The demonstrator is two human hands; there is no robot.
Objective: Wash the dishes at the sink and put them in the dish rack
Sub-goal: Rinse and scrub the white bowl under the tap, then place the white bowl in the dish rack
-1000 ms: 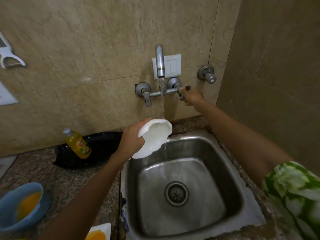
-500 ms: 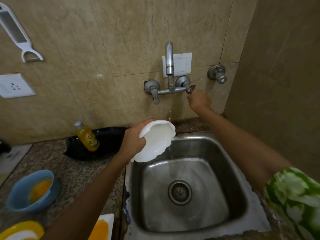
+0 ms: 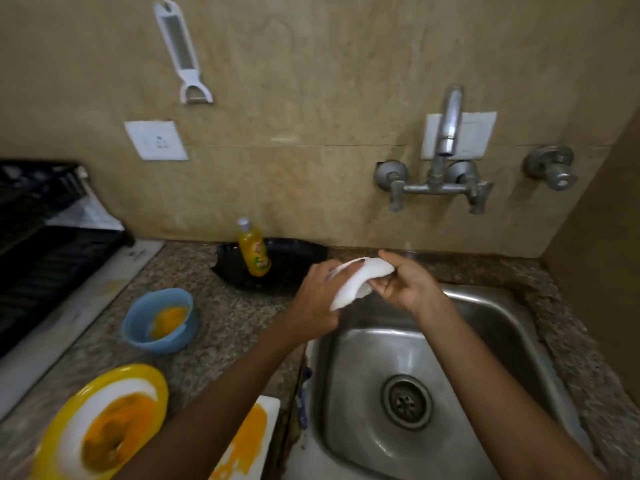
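Left of the sink (image 3: 519,327): two bowls, one white (image 3: 356,282), one blue (image 3: 161,322); two orange-smeared plates (image 3: 100,424) (image 3: 247,441); one soap bottle (image 3: 254,247); one dish rack (image 3: 41,244).

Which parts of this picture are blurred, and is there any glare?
Head view: the yellow plate at lower left is smeared by motion blur, the white bowl is slightly soft, the sink wall shows pale glare, and the wide lens bends the edges.

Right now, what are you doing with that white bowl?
A person is washing dishes. Both hands hold the white bowl above the back edge of the steel sink: the left hand grips one side and the right hand holds the other. No water shows at the tap. A blue bowl and a yellow plate, both smeared orange, wait on the counter. The black dish rack stands far left.
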